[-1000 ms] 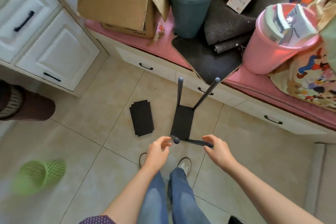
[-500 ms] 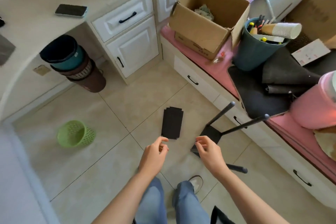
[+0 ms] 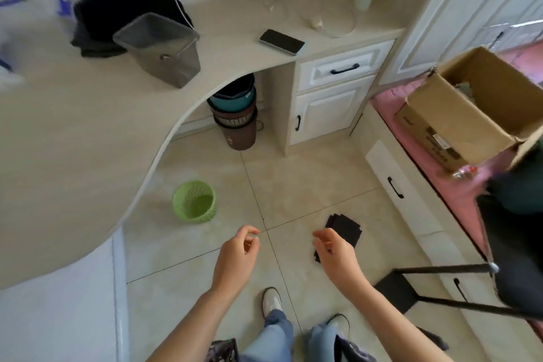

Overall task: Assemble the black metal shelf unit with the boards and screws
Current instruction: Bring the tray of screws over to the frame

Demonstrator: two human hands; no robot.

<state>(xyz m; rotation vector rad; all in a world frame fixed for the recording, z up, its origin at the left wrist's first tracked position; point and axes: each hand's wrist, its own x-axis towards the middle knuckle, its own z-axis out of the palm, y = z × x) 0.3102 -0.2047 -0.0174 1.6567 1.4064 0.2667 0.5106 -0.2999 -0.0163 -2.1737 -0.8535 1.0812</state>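
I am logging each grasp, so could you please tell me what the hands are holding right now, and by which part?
Nothing is held. The left hand and right hand hover loosely curled above the floor, apart from the shelf frame and the black boards.

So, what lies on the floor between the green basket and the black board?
In the head view only bare tile lies there; the left hand and right hand hang above that stretch between the green basket and black board.

Counted: 1 green basket (image 3: 194,204), 1 phone (image 3: 282,41), 1 cardboard box (image 3: 458,123), 1 grey bin (image 3: 164,50), 1 stack of buckets (image 3: 236,114), 2 hands, 1 black board (image 3: 342,232) on floor.
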